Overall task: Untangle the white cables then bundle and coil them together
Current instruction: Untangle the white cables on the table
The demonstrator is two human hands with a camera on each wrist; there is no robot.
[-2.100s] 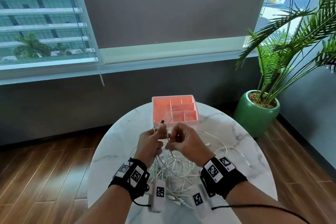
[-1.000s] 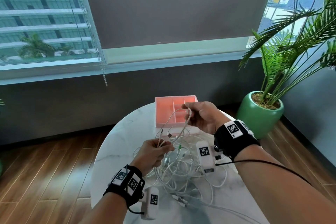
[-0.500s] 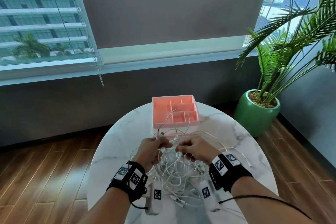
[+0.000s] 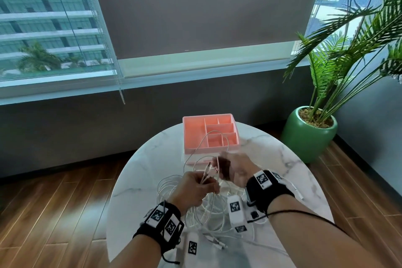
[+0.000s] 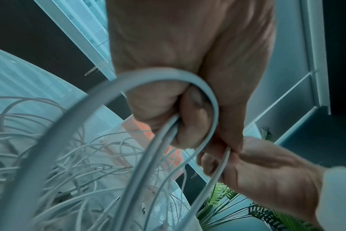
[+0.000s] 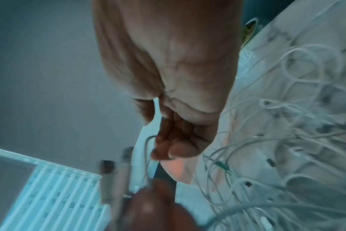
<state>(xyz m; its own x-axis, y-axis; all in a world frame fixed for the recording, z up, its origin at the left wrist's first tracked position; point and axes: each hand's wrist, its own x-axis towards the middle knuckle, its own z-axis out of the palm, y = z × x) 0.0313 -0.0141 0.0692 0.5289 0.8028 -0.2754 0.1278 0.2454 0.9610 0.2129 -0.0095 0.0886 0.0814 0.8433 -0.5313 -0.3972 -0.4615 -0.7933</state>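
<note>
- Since half a second earlier, the right hand [image 4: 236,168] had lifted off the pile and drawn close to the left hand [image 4: 192,189], and the loop of cable between them had risen in front of the tray.
- White cables [image 4: 208,209] lay in a loose tangle on the round marble tabletop [image 4: 139,183], beneath and between both hands; a few plug ends trailed toward the near edge.
- Several strands ran up out of the tangle into the left hand, whose fingers [image 5: 190,125] were curled round them, thumb pressed on top; connector ends stuck out above that grip.
- Right hand's fingers [image 6: 178,150] were bent inward and pinched a thin strand right beside the left hand's grip; motion blur hid the exact contact.
- One loop arched from the hands up across the pink compartment tray [image 4: 193,135], which sat at the far side of the tabletop.
- Green potted palm [image 4: 309,135] stood on the wooden floor to the right, under the window.
</note>
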